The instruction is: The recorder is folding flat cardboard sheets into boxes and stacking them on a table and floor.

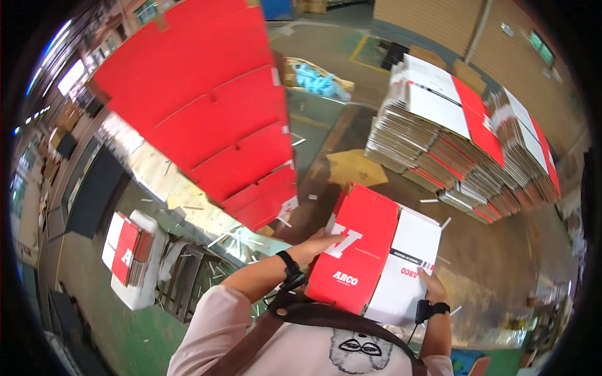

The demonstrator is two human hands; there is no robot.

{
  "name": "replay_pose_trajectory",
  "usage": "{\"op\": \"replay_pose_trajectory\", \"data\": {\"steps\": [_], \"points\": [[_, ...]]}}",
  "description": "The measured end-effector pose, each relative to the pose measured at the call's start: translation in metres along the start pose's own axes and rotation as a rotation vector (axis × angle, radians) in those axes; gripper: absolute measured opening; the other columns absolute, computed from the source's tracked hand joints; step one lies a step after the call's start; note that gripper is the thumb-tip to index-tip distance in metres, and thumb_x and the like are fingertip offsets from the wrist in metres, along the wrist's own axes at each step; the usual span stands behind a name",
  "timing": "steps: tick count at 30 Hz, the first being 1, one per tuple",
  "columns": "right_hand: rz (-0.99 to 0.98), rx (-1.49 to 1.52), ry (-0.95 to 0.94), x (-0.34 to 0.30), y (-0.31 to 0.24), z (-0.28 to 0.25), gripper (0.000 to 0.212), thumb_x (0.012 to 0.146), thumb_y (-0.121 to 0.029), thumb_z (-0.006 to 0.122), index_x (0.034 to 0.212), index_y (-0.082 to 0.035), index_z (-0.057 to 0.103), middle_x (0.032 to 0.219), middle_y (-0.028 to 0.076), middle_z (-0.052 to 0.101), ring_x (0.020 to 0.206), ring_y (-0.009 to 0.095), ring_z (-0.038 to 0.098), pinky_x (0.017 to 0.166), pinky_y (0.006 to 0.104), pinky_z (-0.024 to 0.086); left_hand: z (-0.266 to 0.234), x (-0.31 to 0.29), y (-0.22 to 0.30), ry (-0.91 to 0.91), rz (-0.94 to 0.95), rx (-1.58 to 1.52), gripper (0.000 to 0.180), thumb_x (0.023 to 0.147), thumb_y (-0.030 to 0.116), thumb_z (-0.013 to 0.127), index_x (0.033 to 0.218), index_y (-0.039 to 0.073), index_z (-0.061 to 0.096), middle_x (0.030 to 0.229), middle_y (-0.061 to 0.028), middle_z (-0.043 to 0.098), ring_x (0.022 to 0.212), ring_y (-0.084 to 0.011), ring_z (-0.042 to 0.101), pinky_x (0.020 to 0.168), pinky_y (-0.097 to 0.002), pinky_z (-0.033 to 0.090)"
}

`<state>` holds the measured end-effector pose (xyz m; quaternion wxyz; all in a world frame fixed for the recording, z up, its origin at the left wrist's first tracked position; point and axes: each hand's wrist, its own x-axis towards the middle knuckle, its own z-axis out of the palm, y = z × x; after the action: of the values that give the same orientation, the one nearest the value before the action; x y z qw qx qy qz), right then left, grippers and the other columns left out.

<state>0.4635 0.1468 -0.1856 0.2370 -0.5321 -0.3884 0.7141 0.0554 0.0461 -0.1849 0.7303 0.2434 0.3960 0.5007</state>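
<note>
Close in front of my body is a flattened cardboard box (pixel 364 254), red on the left part and white on the right, with printing on both. My left hand (pixel 318 243) grips its left edge, thumb lying on the red face. On the right edge, my right hand (pixel 433 285) holds the white part with the thumb on top. The fingers of both hands are hidden underneath, and I cannot tell whether it is one box or several layers. Beyond my left hand rises a tall stack of red box sheets (pixel 232 119), stepped in several bundles.
To the right stand a large stack of flattened red-and-white boxes (pixel 433 119) and a second one (pixel 523 144). A smaller stack (pixel 128 254) sits on a white-wrapped stand at the left. Brown cardboard (pixel 356 169) and paper scraps lie on the table. Blue plastic (pixel 316 80) fills a container behind.
</note>
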Motion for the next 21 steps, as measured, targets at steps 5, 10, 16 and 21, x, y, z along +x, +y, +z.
{"op": "replay_pose_trajectory", "data": {"steps": [5,10,16,21], "points": [[-0.185,-0.066,0.082,0.012,0.012,0.049,0.050,0.092,-0.022,0.066,0.133,0.000,0.049,0.120,0.013,0.062,0.105,0.024,0.062,0.090,0.0349,0.050,-0.066,-0.008,-0.008,0.282,-0.001,0.242,0.085,0.084,0.038,0.072,0.144,-0.001,0.027,0.130,-0.0191,0.054,0.113,-0.0225,0.060,0.093,-0.0369,0.051],[-0.319,-0.469,0.246,-0.001,-0.021,0.108,0.053,0.089,-0.024,0.069,0.132,0.002,0.049,0.115,0.011,0.064,0.106,0.023,0.059,0.093,0.0332,0.046,-0.093,-0.026,-0.019,0.485,0.024,0.968,0.094,0.090,0.055,0.054,0.151,0.000,0.007,0.152,-0.0297,0.020,0.143,-0.0423,0.018,0.115,-0.0481,0.019],[-0.410,-0.381,0.384,-0.002,-0.005,0.095,0.044,0.091,-0.012,0.063,0.129,0.005,0.048,0.108,0.014,0.063,0.100,0.021,0.059,0.090,0.0326,0.046,-0.053,-0.045,0.017,0.264,0.379,1.024,0.078,0.098,0.033,0.050,0.152,0.001,0.004,0.156,-0.0284,0.011,0.146,-0.0411,0.007,0.117,-0.0479,0.011],[-0.720,-0.330,0.596,-0.002,-0.004,0.105,0.029,0.089,-0.008,0.065,0.113,0.007,0.058,0.100,0.011,0.064,0.091,0.019,0.060,0.083,0.0312,0.048,-0.015,-0.072,0.063,0.421,0.116,1.348,0.076,0.097,0.034,0.051,0.152,0.001,0.011,0.157,-0.0260,0.010,0.147,-0.0408,0.003,0.116,-0.0521,0.013]]}}
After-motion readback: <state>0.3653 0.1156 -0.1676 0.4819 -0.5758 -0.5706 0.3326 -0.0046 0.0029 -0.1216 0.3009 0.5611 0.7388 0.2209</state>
